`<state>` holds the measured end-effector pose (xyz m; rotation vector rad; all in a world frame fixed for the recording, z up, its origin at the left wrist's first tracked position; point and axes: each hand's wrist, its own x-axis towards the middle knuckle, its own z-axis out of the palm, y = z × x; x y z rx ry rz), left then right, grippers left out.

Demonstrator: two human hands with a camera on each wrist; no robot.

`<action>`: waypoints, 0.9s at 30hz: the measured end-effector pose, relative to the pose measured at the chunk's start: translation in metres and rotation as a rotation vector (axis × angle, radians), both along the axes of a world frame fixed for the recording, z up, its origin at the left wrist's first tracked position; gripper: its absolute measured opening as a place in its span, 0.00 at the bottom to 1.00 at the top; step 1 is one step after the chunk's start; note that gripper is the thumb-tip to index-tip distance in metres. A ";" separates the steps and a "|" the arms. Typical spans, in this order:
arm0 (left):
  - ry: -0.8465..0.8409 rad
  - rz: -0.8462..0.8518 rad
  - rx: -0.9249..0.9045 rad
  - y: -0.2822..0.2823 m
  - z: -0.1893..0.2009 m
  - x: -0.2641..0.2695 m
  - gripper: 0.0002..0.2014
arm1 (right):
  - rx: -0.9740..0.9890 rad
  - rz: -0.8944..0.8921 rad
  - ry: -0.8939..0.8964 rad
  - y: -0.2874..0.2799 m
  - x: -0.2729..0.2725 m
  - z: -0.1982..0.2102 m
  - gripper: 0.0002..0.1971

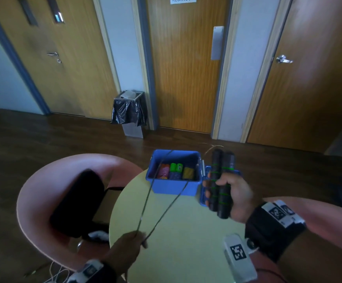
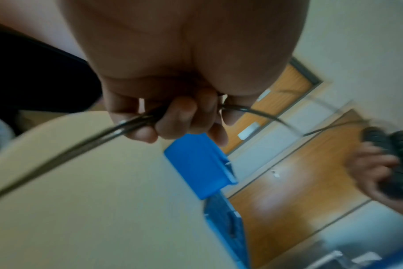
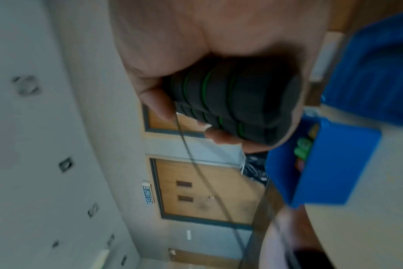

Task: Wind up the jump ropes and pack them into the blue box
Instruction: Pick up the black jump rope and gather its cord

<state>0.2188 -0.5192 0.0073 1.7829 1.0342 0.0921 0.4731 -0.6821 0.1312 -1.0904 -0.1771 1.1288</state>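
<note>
My right hand [image 1: 230,196] grips two black jump-rope handles with green rings [image 1: 221,182] [image 3: 232,102] held side by side and upright, just right of the blue box [image 1: 174,173]. The thin dark rope [image 1: 162,201] [image 2: 81,145] runs from the handles in two strands over the box down to my left hand [image 1: 129,245], which pinches it low over the round table [image 1: 186,231]. The open blue box [image 2: 196,163] [image 3: 334,163] holds pink, green and yellow wound ropes [image 1: 175,170]. Its lid [image 1: 207,176] lies open to the right.
A pink chair [image 1: 49,190] with a black bag [image 1: 78,203] on it stands left of the table. Beyond it are dark floor, a bin with a black liner [image 1: 129,111] and several wooden doors. A white tagged device [image 1: 239,258] lies at the table's near edge.
</note>
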 end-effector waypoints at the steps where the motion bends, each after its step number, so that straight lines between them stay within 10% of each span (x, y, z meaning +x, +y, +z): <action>1: 0.002 -0.055 0.030 -0.006 0.010 0.009 0.21 | 0.040 0.012 0.051 0.003 -0.009 -0.002 0.19; 5: -0.019 -0.301 0.087 -0.026 0.048 0.046 0.21 | 0.117 0.173 0.088 0.018 -0.042 -0.011 0.20; 10: -0.020 -0.381 0.085 -0.030 0.073 0.058 0.13 | -0.091 0.544 -0.332 0.015 -0.056 -0.012 0.36; 16: -0.222 -0.209 -0.133 -0.005 0.079 0.048 0.07 | -0.254 0.812 -0.723 0.009 -0.055 0.001 0.17; 22: -0.460 -0.263 -0.172 -0.006 0.060 0.036 0.14 | -0.020 0.398 -0.394 0.006 -0.039 0.004 0.22; 27: -0.322 -0.248 -0.013 -0.012 0.027 0.008 0.17 | 0.072 0.074 -0.128 -0.008 0.003 0.013 0.32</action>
